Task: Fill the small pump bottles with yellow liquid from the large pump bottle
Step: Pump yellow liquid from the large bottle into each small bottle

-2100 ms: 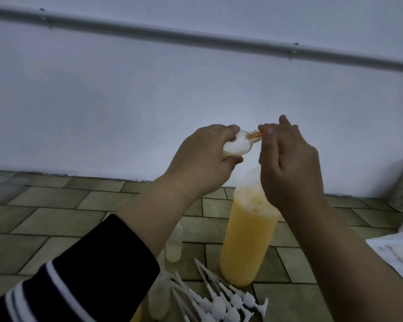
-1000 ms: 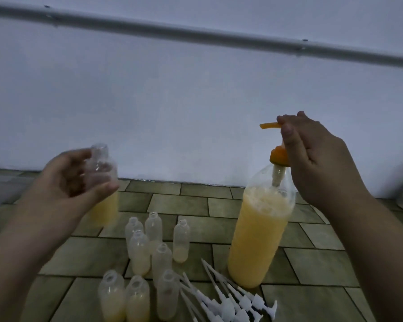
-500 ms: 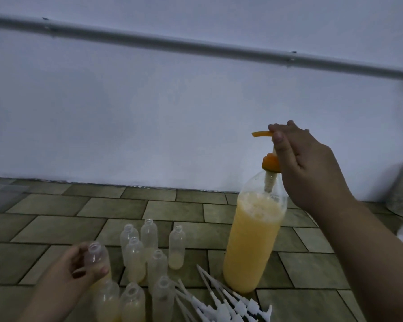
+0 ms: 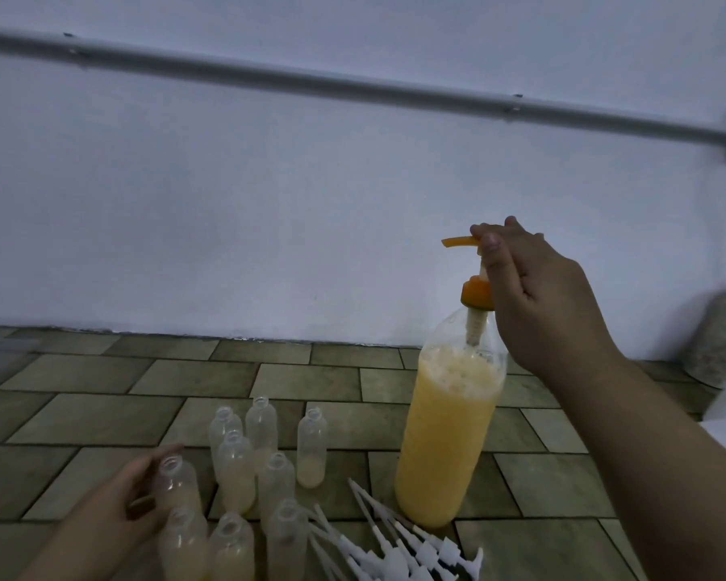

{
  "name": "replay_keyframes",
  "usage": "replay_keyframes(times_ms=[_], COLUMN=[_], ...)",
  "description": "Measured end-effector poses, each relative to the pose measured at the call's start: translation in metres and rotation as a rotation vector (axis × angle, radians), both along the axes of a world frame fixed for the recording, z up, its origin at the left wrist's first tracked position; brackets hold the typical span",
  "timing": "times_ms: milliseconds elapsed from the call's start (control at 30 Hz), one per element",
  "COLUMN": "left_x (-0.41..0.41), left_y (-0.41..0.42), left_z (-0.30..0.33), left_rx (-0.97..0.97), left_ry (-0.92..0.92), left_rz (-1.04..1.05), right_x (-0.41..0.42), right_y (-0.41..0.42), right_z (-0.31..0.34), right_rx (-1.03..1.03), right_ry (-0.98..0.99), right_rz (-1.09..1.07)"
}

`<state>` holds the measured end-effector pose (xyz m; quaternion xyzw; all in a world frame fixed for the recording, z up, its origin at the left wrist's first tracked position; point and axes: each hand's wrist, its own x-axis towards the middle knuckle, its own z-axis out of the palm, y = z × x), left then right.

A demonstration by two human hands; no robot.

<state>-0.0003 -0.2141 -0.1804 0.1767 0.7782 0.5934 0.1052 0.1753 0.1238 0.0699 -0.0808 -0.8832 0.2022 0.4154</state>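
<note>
The right hand [image 4: 537,304] pinches the orange pump [image 4: 462,241] on top of the big bottle [image 4: 447,438] of yellow liquid, standing on the floor [image 4: 101,413] right of the middle. At the lower left, the left hand [image 4: 118,517] curls round one small bottle [image 4: 176,482], next to more small bottles [image 4: 265,454] with no tops, and white pump tops [image 4: 399,551] lie at the bottom

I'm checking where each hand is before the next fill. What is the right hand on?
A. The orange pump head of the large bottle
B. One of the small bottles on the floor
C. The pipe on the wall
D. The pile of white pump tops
A: the right hand grips the orange pump head atop the large bottle, while the left hand holds a small bottle on the floor.
</note>
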Motion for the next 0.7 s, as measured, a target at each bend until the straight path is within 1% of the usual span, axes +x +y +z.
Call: replay_keyframes(times_ms=[100, 133, 167, 200, 233, 267, 300, 333, 367, 433, 467, 533, 567, 633, 700], left_x=[-0.008, -0.01, -0.009, -0.008, 0.001, 0.007, 0.021, 0.042, 0.065, 0.1, 0.104, 0.103, 0.102, 0.1, 0.097], left_y=[-0.012, -0.023, -0.031, -0.032, -0.031, -0.025, -0.011, 0.01, 0.034, 0.071, 0.081, 0.094, 0.098, 0.105, 0.108], left_z=[-0.009, -0.015, -0.013, -0.004, 0.01, 0.021, 0.038, 0.059, 0.082, 0.106, 0.1, 0.088, 0.082, 0.074, 0.066], left_rx=[-0.105, -0.105, -0.081, -0.044, -0.074, -0.165, -0.173, -0.149, -0.173, -0.342, -0.414, -0.591, -0.669, -0.716, -0.725], left_ry=[0.002, 0.031, 0.068, 0.126, 0.209, 0.36, 0.48, 0.576, 0.707, 1.006, 1.063, 1.032, 0.966, 0.935, 0.984], left_rz=[-0.012, 0.052, 0.19, 0.332, 0.437, 0.533, 0.571, 0.512, 0.428, 0.272, 0.256, 0.255, 0.228, 0.197, 0.189], right_x=[0.0, -0.001, -0.001, -0.001, -0.001, -0.001, -0.002, -0.001, -0.001, -0.001, 0.0, 0.001, 0.001, 0.001, 0.001], right_y=[0.0, 0.0, 0.0, 0.001, 0.001, 0.002, 0.002, 0.001, 0.001, 0.0, 0.0, 0.001, 0.001, 0.001, 0.001], right_z=[0.0, 0.0, -0.001, -0.001, -0.001, -0.001, -0.001, -0.001, -0.002, -0.002, -0.003, -0.002, -0.002, -0.001, -0.002], right_rx=[-0.002, 0.0, 0.003, 0.007, 0.01, 0.009, 0.003, -0.003, -0.009, -0.013, -0.01, 0.001, 0.002, -0.006, -0.008], right_ry=[0.004, 0.005, 0.005, 0.006, 0.008, 0.01, 0.014, 0.018, 0.023, 0.025, 0.024, 0.022, 0.019, 0.011, 0.009], right_rz=[0.003, 0.005, 0.007, 0.008, 0.008, 0.007, 0.006, 0.005, 0.006, 0.003, 0.002, 0.003, 0.005, 0.006, 0.007])
